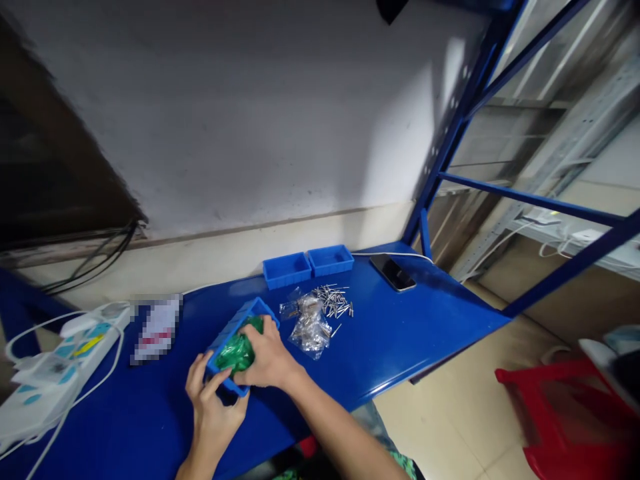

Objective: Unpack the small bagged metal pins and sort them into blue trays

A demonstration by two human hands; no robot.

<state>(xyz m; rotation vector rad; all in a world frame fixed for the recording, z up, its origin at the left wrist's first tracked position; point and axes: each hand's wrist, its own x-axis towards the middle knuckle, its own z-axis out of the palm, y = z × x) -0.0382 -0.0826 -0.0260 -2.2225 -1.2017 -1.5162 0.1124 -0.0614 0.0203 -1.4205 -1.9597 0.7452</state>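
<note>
Evidently, left hand (pixel 215 403) grips a boxy blue bin (pixel 234 325), right hand (pixel 270 357) crinkled green plastic (pixel 235 353).

Glossy tabletop (pixel 390 333), plastic bin (pixel 234 326), pins (pixel 336 302) — shiny metal

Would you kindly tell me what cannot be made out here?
- Head view: part of the crinkled green plastic in the tilted blue rectangular bin, under the right grip.
- Head view: markings on the flat pale item, pixelated.
- Head view: count of slim silver metal pins, small and overlapping.
- Head view: the black object, cut off by the top edge.
</note>
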